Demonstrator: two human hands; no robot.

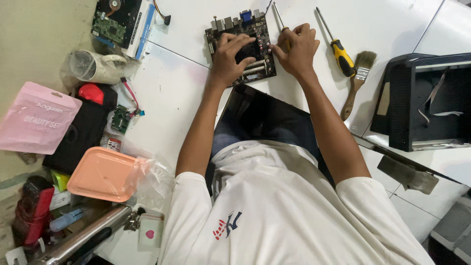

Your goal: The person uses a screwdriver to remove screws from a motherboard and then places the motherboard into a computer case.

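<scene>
A small black motherboard (pixel 261 29) with grey ports along its far edge lies on the white table (pixel 176 93). My left hand (pixel 230 54) rests on top of the board with its fingers spread over the middle. My right hand (pixel 296 49) is at the board's right edge, closed around a screwdriver (pixel 277 14). The screwdriver's thin shaft sticks out beyond my fingers, away from me, and most of its handle is hidden in my fist.
A yellow-and-black screwdriver (pixel 342 56) and a paint brush (pixel 358 81) lie right of my right hand. An open black computer case (pixel 422 98) stands at far right. A dark panel (pixel 260 115) lies before me. On the left are a pink pouch (pixel 37 118), orange tray (pixel 100 174), hard drive (pixel 115 19) and small green board (pixel 120 118).
</scene>
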